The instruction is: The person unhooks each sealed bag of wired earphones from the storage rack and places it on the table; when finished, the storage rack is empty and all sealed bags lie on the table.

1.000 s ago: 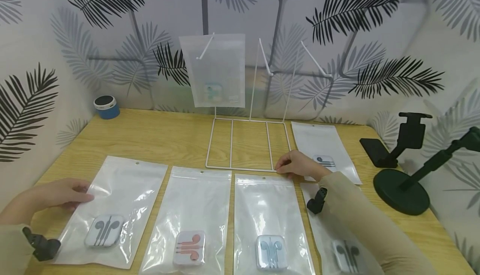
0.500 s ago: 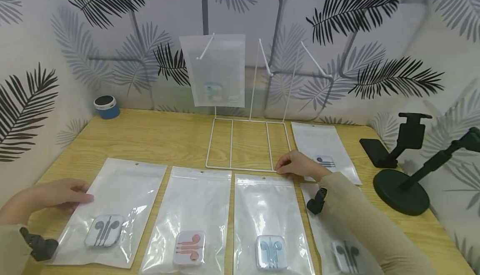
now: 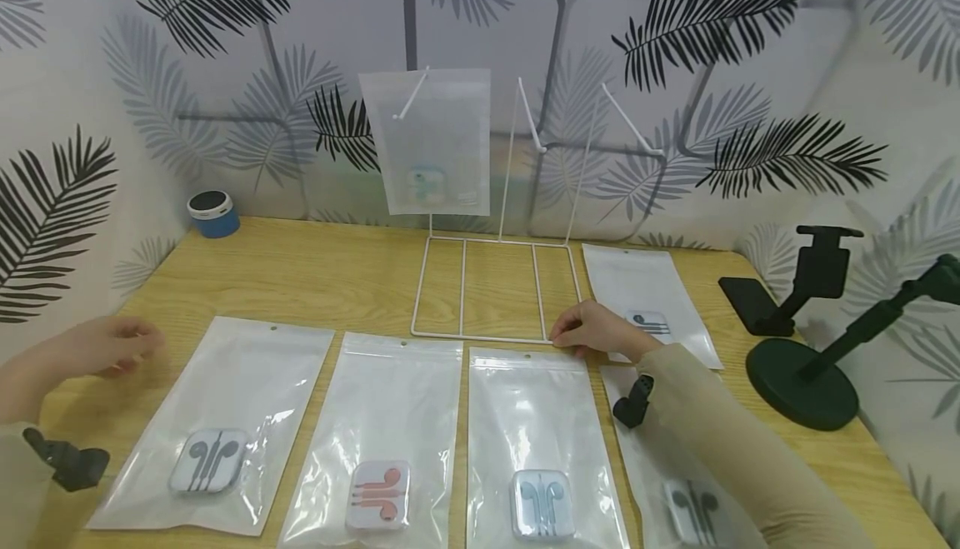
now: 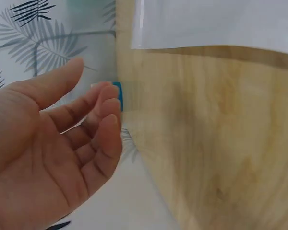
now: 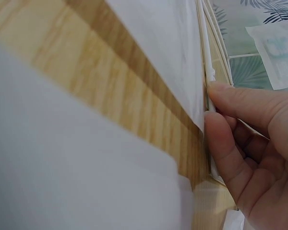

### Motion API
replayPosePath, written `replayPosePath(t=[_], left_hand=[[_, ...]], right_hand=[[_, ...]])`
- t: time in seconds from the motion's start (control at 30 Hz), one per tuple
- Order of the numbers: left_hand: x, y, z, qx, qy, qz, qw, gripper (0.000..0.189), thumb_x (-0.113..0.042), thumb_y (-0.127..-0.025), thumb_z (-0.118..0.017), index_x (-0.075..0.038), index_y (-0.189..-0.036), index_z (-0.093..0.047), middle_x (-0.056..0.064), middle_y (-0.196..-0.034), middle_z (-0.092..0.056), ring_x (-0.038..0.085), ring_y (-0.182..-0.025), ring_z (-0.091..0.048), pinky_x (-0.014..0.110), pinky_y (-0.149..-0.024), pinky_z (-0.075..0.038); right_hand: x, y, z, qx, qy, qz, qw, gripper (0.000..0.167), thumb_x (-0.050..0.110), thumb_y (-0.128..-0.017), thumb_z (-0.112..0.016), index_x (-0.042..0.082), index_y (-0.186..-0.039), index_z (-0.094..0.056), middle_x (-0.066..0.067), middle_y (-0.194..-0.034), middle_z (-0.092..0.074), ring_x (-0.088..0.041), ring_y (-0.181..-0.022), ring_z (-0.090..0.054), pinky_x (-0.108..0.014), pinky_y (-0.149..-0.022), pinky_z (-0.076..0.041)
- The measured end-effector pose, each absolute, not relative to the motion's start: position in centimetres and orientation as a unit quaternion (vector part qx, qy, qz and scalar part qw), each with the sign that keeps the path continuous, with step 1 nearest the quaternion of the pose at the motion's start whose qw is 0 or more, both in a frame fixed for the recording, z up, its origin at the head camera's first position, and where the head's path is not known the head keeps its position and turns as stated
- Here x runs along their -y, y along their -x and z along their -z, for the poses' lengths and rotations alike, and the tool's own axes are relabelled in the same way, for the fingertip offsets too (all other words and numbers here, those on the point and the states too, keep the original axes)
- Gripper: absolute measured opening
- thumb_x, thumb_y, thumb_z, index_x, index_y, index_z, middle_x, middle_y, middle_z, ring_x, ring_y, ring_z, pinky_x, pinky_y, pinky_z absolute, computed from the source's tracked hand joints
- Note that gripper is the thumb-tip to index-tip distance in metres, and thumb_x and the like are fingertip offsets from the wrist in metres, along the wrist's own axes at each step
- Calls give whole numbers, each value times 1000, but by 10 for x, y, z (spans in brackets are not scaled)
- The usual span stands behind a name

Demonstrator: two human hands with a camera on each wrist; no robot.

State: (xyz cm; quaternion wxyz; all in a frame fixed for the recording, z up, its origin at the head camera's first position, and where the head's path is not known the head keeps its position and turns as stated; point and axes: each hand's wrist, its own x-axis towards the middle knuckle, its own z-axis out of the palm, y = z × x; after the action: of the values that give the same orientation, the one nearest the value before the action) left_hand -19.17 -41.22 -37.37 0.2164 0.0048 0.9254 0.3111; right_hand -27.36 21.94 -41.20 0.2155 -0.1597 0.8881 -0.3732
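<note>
My left hand hovers left of a white zip bag holding grey earphones in a square case. Its fingers are loosely bent, with nothing between them in the left wrist view. My right hand pinches the front right corner of a white wire display rack between thumb and fingertips. Beside that bag lie one with pink earphones, one with pale blue earphones and one with grey earphones, partly under the right sleeve. From the rack's left hook hangs another bag.
The rack's other two hooks jut forward bare. Behind my right hand another bagged set lies on the wooden table. A black phone stand stands at the right, and a blue and white round device at the back left.
My left hand has let go of the leftmost bag's edge and moved up and left. That bag now lies slightly lower. My right hand keeps its place on the rack.
</note>
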Motion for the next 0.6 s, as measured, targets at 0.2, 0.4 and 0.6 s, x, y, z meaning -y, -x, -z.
replayPosePath(t=[0.2,0.4,0.6], left_hand=[[392,209,353,-939,-47,-322,110,54,-32,-100,-37,18,-120,-38,30,-106,-53,32,-88,-58,38,-71,-53],[352,233,330,-934,-78,-343,69,52,-32,-101,-35,14,-125,-38,28,-113,-51,38,-98,-53,32,-74,-50],[303,258,313,-922,-109,-369,34,48,-32,-100,-38,9,-123,-43,23,-111,-52,36,-101,-51,39,-81,-48]], right_hand=[[-222,275,412,-888,166,373,213,7,9,-85,-66,4,-87,-70,-3,-79,-65,-16,-63,-55,-31,-56,-53],[-223,275,413,-885,172,377,214,7,9,-85,-66,4,-87,-70,-3,-79,-65,-16,-64,-56,-31,-57,-53],[-221,274,412,-884,172,378,216,7,9,-86,-66,4,-88,-70,-3,-79,-65,-15,-64,-56,-31,-57,-53]])
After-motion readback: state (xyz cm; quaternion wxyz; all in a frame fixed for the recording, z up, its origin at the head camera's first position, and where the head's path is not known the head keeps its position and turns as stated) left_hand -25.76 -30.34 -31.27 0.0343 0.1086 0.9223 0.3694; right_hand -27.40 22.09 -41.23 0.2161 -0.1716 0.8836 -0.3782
